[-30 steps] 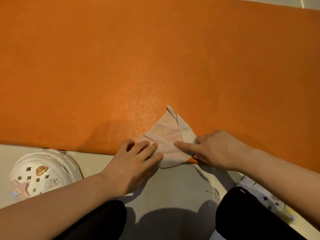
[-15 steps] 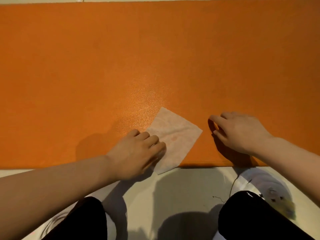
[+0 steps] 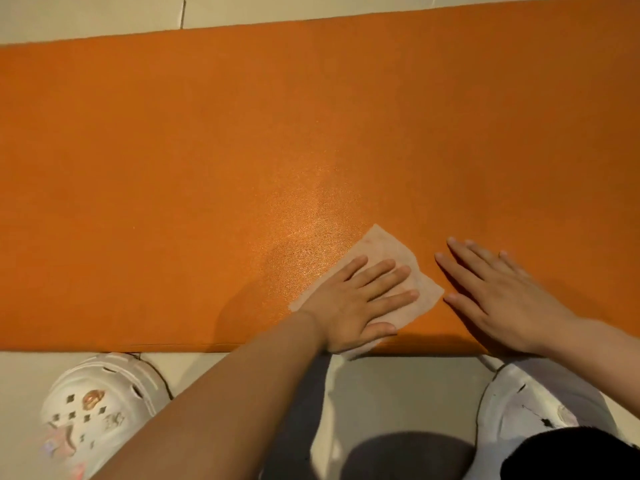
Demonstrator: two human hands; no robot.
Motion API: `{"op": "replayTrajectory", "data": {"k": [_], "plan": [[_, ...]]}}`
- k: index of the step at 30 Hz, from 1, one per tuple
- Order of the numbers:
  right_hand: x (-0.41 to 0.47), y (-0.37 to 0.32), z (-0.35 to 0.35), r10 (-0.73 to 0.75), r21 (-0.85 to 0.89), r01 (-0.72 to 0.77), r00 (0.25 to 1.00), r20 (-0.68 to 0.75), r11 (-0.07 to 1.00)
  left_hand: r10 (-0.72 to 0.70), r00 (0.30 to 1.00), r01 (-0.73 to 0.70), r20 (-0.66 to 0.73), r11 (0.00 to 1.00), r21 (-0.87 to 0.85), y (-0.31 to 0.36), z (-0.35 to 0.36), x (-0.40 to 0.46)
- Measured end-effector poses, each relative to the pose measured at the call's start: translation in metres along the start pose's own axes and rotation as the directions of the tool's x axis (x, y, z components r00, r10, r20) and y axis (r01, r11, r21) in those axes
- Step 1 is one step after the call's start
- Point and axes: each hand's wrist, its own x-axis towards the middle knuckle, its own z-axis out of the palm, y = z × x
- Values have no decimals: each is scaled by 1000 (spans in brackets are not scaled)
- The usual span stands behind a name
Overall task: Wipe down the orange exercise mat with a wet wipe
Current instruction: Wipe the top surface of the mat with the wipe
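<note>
At the far left, a white clog (image 3: pixel 100 407) with small charms on its top stands on the pale floor (image 3: pixel 69 19), just beside the near edge of the orange exercise mat (image 3: pixel 207 133). The mat lies flat on the floor and runs across the whole view from left to right. A shiny patch is visible on its surface near the middle.

The left forearm comes up from the lower left and reaches onto the mat. The left hand (image 3: pixel 360 303) lies palm down, with straight fingers a little spread, and presses flat on the wet wipe (image 3: pixel 384 245). The wipe is spread on the mat near its near edge; one corner points away from the person and another part hangs a little over the mat's edge.

Just beside the wipe, to the right, the right hand (image 3: pixel 498 299) rests palm down on the bare mat, with fingers straight and apart, holding nothing. Below it, a second white clog (image 3: pixel 519 407) is partly hidden behind a dark knee.
</note>
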Motion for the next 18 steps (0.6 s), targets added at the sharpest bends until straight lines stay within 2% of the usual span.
{"op": "replayTrajectory", "data": {"k": [3, 5, 7, 9, 11, 13, 15, 16, 17, 18], "plan": [[2, -8, 6, 30, 26, -30, 1000, -2, 999, -89, 995, 87, -51, 996, -34, -15, 3, -14], [4, -10, 8, 49, 31, -48, 999, -24, 998, -263, 961, 257, -84, 964, -75, -36, 4, -36], [5, -11, 11, 55, 41, -54, 998, -31, 998, -446, 890, 436, -93, 893, -111, -66, 6, -69], [5, -8, 14, 50, 48, -48, 998, -47, 998, -636, 768, 619, -80, 768, -163, -93, 8, -106], [6, -3, 18, 43, 41, -40, 997, -71, 998, -808, 588, 783, -43, 581, -222, -100, 7, -130], [8, 1, 25, 36, 15, -34, 990, -134, 999, -908, 418, 871, -38, 412, -266, -88, 7, -126], [10, 2, 31, 37, -5, -38, 982, -188, 999, -948, 314, 899, -44, 312, -308, -65, 8, -101], [11, 2, 34, 32, -20, -37, 976, -215, 999, -949, 312, 897, -39, 308, -316, -54, 9, -85], [12, 2, 35, 20, -37, -30, 968, -250, 999, -937, 346, 886, -46, 342, -312, -43, 9, -70], [13, 3, 36, 3, -55, -20, 956, -293, 998, -909, 412, 860, -66, 412, -301, -30, 11, -56]]}}
